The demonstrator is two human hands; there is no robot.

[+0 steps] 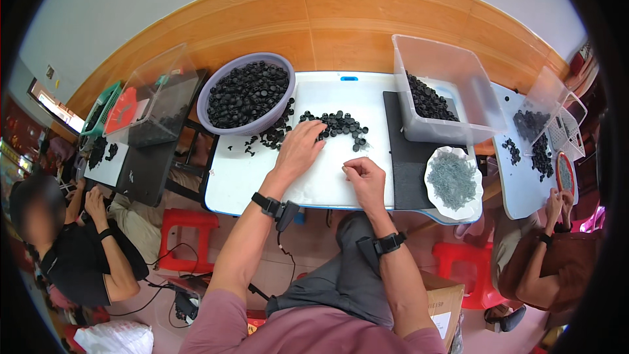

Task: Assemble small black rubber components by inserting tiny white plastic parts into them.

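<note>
The left hand (299,146) lies palm down, fingers spread, on the white table (249,177), its fingertips touching a loose pile of black caps (341,124). The right hand (364,177) rests on the table nearby, fingers curled tight; whether it holds a part cannot be determined. A purple bowl (213,88) of caps stands beyond the left hand. A clear bin (436,59) and a white dish of grey springs (452,180) sit right.

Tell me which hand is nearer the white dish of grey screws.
Right. The right hand rests on the table just left of the white dish; the left hand lies farther left, by the loose black caps.
</note>
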